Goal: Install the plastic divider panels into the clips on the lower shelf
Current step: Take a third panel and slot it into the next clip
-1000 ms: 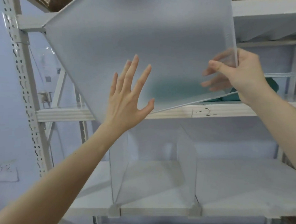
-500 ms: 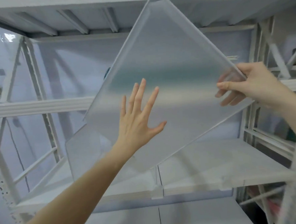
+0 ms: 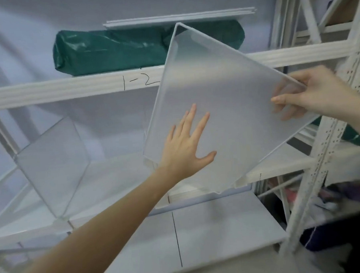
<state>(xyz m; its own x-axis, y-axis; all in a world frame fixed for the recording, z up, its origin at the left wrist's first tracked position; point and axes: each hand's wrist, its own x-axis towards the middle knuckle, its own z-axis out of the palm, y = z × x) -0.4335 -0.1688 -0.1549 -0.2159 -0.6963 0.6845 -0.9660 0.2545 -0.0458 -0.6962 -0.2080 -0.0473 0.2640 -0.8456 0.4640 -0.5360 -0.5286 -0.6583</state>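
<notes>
The left hand (image 3: 186,148) is laid flat, fingers spread, against the near face of a frosted, translucent square plastic divider panel (image 3: 221,105), low on its left half. The right hand (image 3: 310,92) is closed in a pinch on the panel's right corner, the thumb on the near face and the fingers seen blurred through the plastic behind it. The panel is held in the air in front of a white metal shelving rack, tilted like a diamond, with one corner up near the shelf above and the lowest corner just over the front edge of the lower shelf (image 3: 119,187). Whether that lowest corner touches the shelf cannot be told. To the left, a second clear plastic divider panel (image 3: 51,164) is seen standing upright on the lower shelf, its foot held in a small white clip (image 3: 61,222) at the shelf's front edge. On the white shelf beam (image 3: 68,88) above, the marking "1-2" is handwritten in black. A dark green plastic-wrapped bundle (image 3: 112,50) is seen lying on that upper shelf, behind the panel's top corner. A perforated white upright post (image 3: 330,149) of the rack is seen at right, passing below the right hand.
</notes>
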